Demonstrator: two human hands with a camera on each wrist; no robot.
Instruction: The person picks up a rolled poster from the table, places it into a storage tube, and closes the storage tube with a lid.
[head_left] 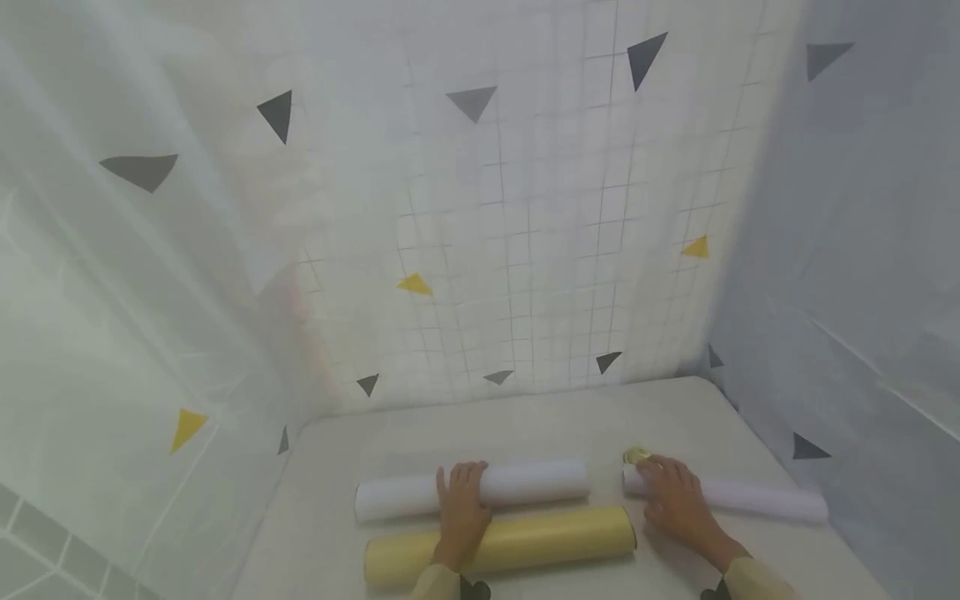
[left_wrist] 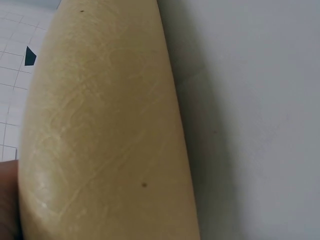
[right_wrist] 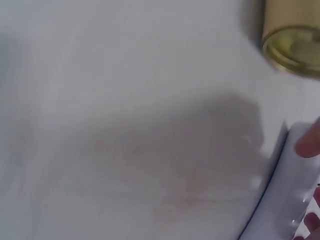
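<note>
A thick white roll (head_left: 534,483) lies across the white surface, with my left hand (head_left: 462,507) over it, fingers across its top and thumb on the near side. In front of it lies a yellow roll (head_left: 558,540), under my left wrist; this yellow roll (left_wrist: 110,120) fills much of the left wrist view. To the right, my right hand (head_left: 678,504) grips a thinner white roll (head_left: 765,498) near its left end. In the right wrist view the thumb (right_wrist: 309,142) presses on that roll (right_wrist: 280,200), fingers along its other side. A small shiny yellowish thing (head_left: 637,455) shows just beyond that end.
The white surface (head_left: 495,421) has rounded far corners. Behind it stands a whitish backdrop (head_left: 525,250) with a grid and grey and yellow triangles. Pale sheets with triangles hang at the left (head_left: 135,292) and right (head_left: 862,250). Grey tiles (head_left: 45,533) show at lower left.
</note>
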